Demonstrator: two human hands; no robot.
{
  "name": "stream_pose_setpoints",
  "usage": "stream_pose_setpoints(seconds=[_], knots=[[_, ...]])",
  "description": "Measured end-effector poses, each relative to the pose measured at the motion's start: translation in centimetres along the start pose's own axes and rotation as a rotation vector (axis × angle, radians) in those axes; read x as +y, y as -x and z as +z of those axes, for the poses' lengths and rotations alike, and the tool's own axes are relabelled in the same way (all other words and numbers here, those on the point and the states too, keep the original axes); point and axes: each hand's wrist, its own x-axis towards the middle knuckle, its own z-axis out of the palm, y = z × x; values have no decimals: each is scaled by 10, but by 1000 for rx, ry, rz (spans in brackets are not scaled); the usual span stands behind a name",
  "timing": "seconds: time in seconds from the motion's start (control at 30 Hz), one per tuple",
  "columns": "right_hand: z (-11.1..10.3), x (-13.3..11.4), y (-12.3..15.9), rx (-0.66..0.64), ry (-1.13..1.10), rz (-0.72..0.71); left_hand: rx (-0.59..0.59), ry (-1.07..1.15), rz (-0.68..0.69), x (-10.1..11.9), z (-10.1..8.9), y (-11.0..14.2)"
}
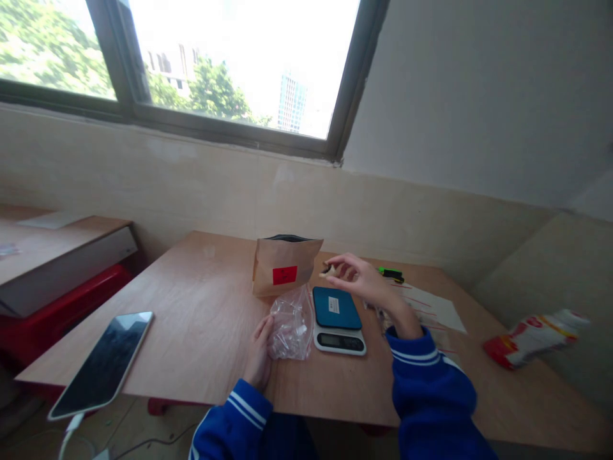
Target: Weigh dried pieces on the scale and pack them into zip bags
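My left hand (pixel 258 352) rests at the side of a crumpled transparent plastic bag (pixel 292 326) on the plywood table (pixel 201 319), its fingers gripping the bag's left edge. My right hand (pixel 359 280) is raised above the table, pinching a small pale object (pixel 329 271) between thumb and fingertips. That object is too small to identify. It sits just right of an upright kraft paper bag (pixel 285 265) with a red label and a dark inner lining. Below my right hand lies a digital kitchen scale (pixel 338 326) with a blue top.
A black smartphone (pixel 103 364) with a white cable lies at the table's left edge. Behind my right wrist are a green marker (pixel 391 275) and papers with red lines (pixel 431 310). A red-and-white packet (pixel 531 338) lies right. A second desk (pixel 57 249) and red stool (pixel 62 306) stand left.
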Motion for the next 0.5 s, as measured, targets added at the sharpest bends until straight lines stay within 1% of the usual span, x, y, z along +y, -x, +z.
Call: stream_pose_setpoints(seconds=[0.03,0.1,0.2,0.27,0.37,0.43,0.5], knots=[[-2,-3,-12,46,12,-27,-1,-5,-6,0,0,0],[0,-7,-38,104,7,-81,3,-13,-12,0,0,0],[18,-6,-77,115,-25,-107,8,-16,-16,1,1,1],[33,-4,-96,143,47,-81,3,-14,-22,1,2,2],[50,-2,-109,202,216,-45,-10,-11,-26,2,3,2],[56,-1,-109,211,295,-27,-28,-16,-32,3,4,3],[57,-1,-104,191,360,-19,-36,-25,-45,3,4,3]])
